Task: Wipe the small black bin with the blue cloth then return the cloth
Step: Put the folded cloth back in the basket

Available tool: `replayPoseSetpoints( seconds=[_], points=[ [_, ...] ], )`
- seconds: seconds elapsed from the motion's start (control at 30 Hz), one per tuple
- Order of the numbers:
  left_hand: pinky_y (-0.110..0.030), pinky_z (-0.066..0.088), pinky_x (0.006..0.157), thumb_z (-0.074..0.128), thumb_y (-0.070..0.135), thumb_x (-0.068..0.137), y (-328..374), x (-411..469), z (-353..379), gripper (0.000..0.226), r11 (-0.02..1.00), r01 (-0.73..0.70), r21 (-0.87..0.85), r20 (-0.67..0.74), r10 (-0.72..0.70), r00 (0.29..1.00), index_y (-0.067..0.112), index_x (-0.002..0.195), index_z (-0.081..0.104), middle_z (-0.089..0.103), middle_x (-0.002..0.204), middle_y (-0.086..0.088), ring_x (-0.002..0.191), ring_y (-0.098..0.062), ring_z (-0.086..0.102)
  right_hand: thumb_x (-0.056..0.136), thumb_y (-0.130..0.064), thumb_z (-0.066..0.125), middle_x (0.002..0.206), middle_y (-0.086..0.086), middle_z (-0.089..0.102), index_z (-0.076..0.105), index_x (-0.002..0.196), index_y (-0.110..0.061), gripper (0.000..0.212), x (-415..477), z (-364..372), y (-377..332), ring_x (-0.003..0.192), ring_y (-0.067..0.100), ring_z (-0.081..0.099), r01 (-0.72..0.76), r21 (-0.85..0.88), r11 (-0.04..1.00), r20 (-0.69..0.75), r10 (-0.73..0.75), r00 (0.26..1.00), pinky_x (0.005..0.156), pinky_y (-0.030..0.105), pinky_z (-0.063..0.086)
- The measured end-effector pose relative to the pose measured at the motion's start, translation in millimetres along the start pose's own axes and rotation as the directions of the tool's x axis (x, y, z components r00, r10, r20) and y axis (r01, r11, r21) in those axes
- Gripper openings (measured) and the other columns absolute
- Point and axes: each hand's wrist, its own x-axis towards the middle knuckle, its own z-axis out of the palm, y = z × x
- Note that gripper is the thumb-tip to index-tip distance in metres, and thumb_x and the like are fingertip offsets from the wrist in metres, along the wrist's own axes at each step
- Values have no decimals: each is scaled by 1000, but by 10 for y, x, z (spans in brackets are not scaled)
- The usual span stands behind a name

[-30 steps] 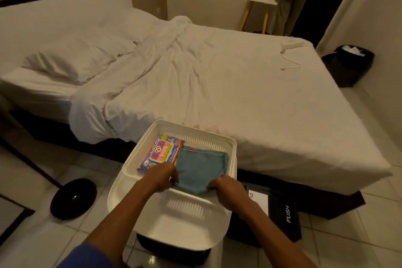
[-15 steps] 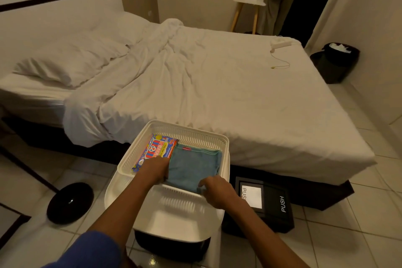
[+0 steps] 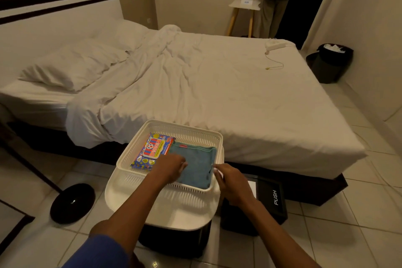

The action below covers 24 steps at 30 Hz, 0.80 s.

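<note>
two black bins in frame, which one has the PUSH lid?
The black bin on the floor beside the right hand, at the foot of the bed. The other black bin, by the far wall, is open-topped with white paper inside.

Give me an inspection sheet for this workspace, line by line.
Surface: white stand on tiled floor, carrying a white basket.
Job's things: blue cloth folded inside the basket; black bin marked PUSH on the floor to the right.
Clutter: wipes packet in the basket beside the cloth.
Hands: left hand on the cloth's left edge; right hand at its right edge; grip unclear.
Cables: thin cord on the bed.
Surroundings: second black bin by the wall, round black object on the floor.
</note>
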Motion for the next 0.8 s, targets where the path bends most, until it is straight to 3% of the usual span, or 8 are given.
replayPoseSetpoints(
  seconds=[0.1, 0.27, 0.37, 0.43, 0.57, 0.67, 0.8],
  points=[
    [-39, 47, 84, 39, 36, 98, 482, 84, 44, 37, 978, -121, -170, -169, 92, 981, 15, 113, 64, 69, 113, -11, 105, -32, 62, 97, -29, 49, 117, 5, 67, 64, 122, -14, 33, -208, -217, 316, 102, 21, 64, -41, -14, 999, -178, 38, 983, 86, 31, 51],
    [-40, 44, 94, 46, 29, 99, 1414, 231, 278, 38, 920, -255, -298, -253, 181, 950, 11, 131, 56, 64, 123, -14, 113, -33, 58, 98, -34, 43, 126, 8, 63, 57, 131, -11, 43, -594, -455, 971, 112, 24, 60, -210, -124, 970, -238, 177, 955, 94, 35, 48],
    [-38, 34, 108, 44, 28, 100, 1776, 361, 565, 48, 918, -281, -281, -217, 224, 950, 9, 143, 42, 54, 139, -15, 129, -32, 48, 97, -33, 40, 127, 14, 62, 55, 131, -7, 46, -740, -523, 1339, 114, 28, 58, -274, -136, 952, -282, 228, 932, 98, 42, 48],
    [-35, 21, 117, 38, 32, 102, 1938, 442, 808, 54, 933, -256, -252, -149, 225, 963, 11, 150, 28, 38, 153, -11, 143, -27, 31, 99, -28, 46, 131, 14, 59, 53, 134, -8, 41, -800, -517, 1571, 120, 28, 55, -323, -132, 937, -292, 274, 916, 101, 43, 46],
    [-32, 7, 121, 27, 40, 104, 2102, 601, 1307, 59, 955, -190, -227, -44, 185, 982, 14, 155, 9, 13, 163, -5, 151, -22, 7, 99, -28, 48, 141, 13, 50, 45, 140, -11, 45, -832, -383, 2024, 133, 26, 43, -379, -118, 918, -270, 338, 902, 109, 43, 39],
    [-33, 2, 123, 20, 45, 103, 2126, 728, 1752, 61, 960, -151, -238, -15, 152, 988, 16, 154, 2, 0, 164, -2, 151, -20, -3, 100, -44, 31, 156, 10, 29, 28, 149, -12, 58, -839, -151, 2338, 145, 22, 20, -430, -137, 893, -193, 402, 895, 118, 39, 19],
    [-31, -11, 119, -10, 60, 91, 2106, 805, 2295, 76, 962, -133, -237, -20, 132, 991, 17, 153, -7, -12, 162, -1, 148, -18, -17, 95, -56, 5, 160, 4, 6, 8, 152, -14, 70, -864, 224, 2635, 148, 20, 0, -396, -241, 886, -110, 381, 918, 119, 37, 3]
  ],
)
